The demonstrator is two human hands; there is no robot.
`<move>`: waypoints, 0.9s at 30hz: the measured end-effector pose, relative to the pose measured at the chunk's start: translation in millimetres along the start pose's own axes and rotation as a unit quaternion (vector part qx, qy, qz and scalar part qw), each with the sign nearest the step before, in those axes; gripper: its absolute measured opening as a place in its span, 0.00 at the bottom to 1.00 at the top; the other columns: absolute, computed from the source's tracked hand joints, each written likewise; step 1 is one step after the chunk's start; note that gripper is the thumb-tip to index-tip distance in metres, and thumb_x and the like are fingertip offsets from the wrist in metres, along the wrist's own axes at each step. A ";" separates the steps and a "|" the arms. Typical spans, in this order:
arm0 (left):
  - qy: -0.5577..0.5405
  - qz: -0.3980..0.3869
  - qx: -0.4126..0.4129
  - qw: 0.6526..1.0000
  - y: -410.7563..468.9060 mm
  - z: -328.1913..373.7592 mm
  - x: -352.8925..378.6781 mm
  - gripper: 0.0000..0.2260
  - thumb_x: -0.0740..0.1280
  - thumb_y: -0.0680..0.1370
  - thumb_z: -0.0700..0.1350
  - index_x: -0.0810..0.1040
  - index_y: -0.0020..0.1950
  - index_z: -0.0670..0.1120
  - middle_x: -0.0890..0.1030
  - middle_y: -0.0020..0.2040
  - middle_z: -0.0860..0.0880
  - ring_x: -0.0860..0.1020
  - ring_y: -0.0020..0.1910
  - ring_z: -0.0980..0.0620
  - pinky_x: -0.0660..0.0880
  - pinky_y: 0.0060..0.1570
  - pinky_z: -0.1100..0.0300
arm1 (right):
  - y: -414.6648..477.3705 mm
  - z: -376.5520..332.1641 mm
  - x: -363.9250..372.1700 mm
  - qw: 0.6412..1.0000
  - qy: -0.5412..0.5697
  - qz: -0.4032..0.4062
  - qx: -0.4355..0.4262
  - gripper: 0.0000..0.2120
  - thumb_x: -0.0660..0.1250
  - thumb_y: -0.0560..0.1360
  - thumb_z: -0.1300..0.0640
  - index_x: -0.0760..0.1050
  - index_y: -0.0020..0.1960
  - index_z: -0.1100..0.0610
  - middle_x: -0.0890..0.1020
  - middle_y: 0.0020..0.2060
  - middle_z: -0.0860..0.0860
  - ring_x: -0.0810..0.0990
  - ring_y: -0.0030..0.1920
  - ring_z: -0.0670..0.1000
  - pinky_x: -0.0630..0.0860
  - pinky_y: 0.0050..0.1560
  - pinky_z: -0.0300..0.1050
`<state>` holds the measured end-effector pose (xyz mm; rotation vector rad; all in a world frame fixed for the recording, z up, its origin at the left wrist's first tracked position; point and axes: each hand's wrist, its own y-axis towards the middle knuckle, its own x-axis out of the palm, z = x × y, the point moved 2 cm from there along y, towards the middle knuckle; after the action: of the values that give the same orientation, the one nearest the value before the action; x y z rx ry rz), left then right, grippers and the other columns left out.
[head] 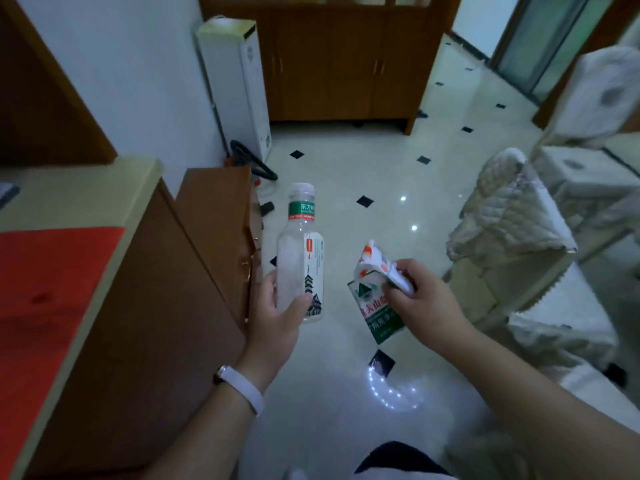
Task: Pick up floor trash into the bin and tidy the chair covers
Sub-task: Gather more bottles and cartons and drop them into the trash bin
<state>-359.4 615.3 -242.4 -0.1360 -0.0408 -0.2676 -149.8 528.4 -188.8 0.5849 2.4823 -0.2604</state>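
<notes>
Left hand grips bottle (clear plastic); right hand pinches wrappers.

You hold a clear plastic bottle, smooth and slightly cloudy, with a glossy printed label. The crumpled wrapper and the green sheet under it look like thin, shiny film. The floor tiles are polished and mirror the lights. The cabinet beside you is matt brown wood, and the chair covers are quilted white cloth.

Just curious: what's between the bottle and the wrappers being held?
Only bare floor shows between the bottle and the wrappers in the head view.
</notes>
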 end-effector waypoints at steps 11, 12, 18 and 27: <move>0.058 -0.032 -0.023 0.998 140.3 -0.3 41.2 0.21 0.72 0.68 0.47 0.75 0.60 0.54 0.84 0.54 0.53 0.83 0.53 0.53 0.81 0.52 0.53 | 153.7 25.2 15.0 0.998 0.050 0.020 0.042 0.06 0.65 0.76 0.59 0.73 0.45 0.49 0.78 0.33 0.47 0.73 0.32 0.44 0.69 0.31 0.36; 0.065 -0.026 -0.021 0.997 157.5 3.2 44.1 0.21 0.72 0.67 0.47 0.75 0.60 0.54 0.84 0.54 0.52 0.83 0.53 0.54 0.80 0.50 0.56 | 172.4 26.6 15.4 0.997 0.055 0.015 0.045 0.04 0.65 0.76 0.59 0.74 0.45 0.50 0.77 0.33 0.48 0.72 0.32 0.45 0.68 0.31 0.37; 0.107 -0.016 -0.023 0.994 259.0 33.2 85.5 0.26 0.74 0.69 0.50 0.73 0.65 0.53 0.81 0.59 0.51 0.81 0.56 0.53 0.79 0.50 0.56 | 288.9 32.9 -15.0 0.995 0.089 -0.004 0.050 0.04 0.63 0.75 0.58 0.72 0.44 0.50 0.75 0.32 0.47 0.68 0.31 0.45 0.67 0.32 0.42; 0.115 -0.077 -0.009 0.990 366.4 51.6 177.4 0.26 0.73 0.64 0.54 0.74 0.62 0.57 0.84 0.55 0.56 0.82 0.54 0.54 0.79 0.50 0.60 | 407.2 51.1 -69.8 0.990 0.120 0.030 0.070 0.07 0.65 0.75 0.60 0.73 0.44 0.48 0.79 0.37 0.50 0.74 0.34 0.47 0.70 0.31 0.37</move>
<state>-92.1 926.3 -228.0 -0.1186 0.1800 -0.4359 114.7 848.8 -213.6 0.7886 2.6862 -0.3614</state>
